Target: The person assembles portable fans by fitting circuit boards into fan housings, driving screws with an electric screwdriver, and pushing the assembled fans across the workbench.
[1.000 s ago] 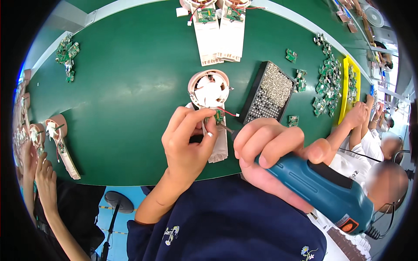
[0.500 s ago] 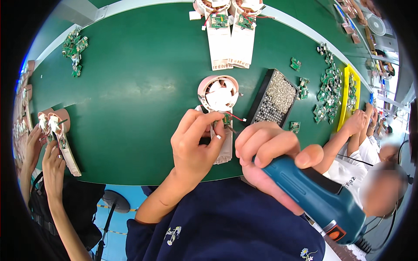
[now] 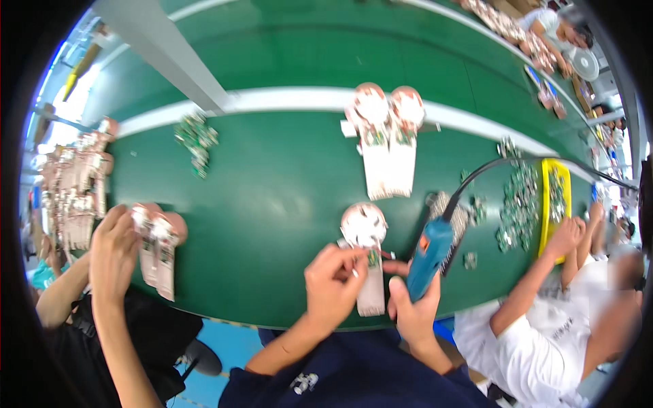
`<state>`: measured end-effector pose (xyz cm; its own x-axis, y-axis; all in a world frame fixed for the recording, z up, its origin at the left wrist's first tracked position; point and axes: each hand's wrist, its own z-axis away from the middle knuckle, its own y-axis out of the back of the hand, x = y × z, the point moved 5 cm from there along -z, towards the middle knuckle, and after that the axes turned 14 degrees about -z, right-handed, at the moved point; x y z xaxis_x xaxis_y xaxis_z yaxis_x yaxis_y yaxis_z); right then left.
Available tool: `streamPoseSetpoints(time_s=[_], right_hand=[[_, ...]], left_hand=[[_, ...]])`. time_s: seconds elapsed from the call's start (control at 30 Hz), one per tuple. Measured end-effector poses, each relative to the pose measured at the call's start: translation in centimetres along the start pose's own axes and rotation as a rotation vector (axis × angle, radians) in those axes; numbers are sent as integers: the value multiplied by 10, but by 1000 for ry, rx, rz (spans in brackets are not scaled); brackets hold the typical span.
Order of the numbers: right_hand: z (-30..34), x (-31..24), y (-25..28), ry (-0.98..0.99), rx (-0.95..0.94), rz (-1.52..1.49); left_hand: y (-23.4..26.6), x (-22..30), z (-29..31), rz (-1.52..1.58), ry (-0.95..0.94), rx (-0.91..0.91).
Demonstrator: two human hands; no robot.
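The left hand point(image 3: 333, 285) is bent over the green circuit board point(image 3: 373, 258), its fingertips at the board's left edge; blur hides whether finger and thumb pinch it. That board sits just to the right of those fingertips, on the neck of the fan unit point(image 3: 371, 296), whose round pinkish head points away from the hand and whose white handle runs back toward the person, flat on the green worktop point(image 3: 272, 204). The right hand point(image 3: 416, 306) is wrapped around a blue corded screwdriver point(image 3: 430, 251), tilted with its cord end up and away; a finger reaches left, near the board, and the bit cannot be made out. Just beyond the right hand, partly hidden by the tool, lies the screw tray point(image 3: 460, 228). Farther right are a pile of loose boards point(image 3: 520, 204) and a yellow bin point(image 3: 545, 204), with a co-worker's hand point(image 3: 566, 236) at its edge. Ahead of both hands, 2 white fan assemblies point(image 3: 388, 160) lie side by side. Well left of the left hand, another person's hand point(image 3: 112, 248) is at 2 similar units point(image 3: 158, 268).
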<state>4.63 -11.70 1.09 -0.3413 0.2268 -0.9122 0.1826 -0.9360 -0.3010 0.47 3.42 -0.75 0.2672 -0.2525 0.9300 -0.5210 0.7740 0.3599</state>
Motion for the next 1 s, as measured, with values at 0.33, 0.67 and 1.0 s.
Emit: streamPoseSetpoints(time_s=[0.33, 0.67, 1.0], right_hand=[[-15, 35, -7, -276, -45, -129], [-22, 33, -18, -364, -95, -216], [-31, 32, -26, -403, -147, -192]], left_hand=[[7, -23, 15, 157, 61, 27], [9, -27, 9, 201, 44, 60], [11, -27, -1, 214, -11, 111]])
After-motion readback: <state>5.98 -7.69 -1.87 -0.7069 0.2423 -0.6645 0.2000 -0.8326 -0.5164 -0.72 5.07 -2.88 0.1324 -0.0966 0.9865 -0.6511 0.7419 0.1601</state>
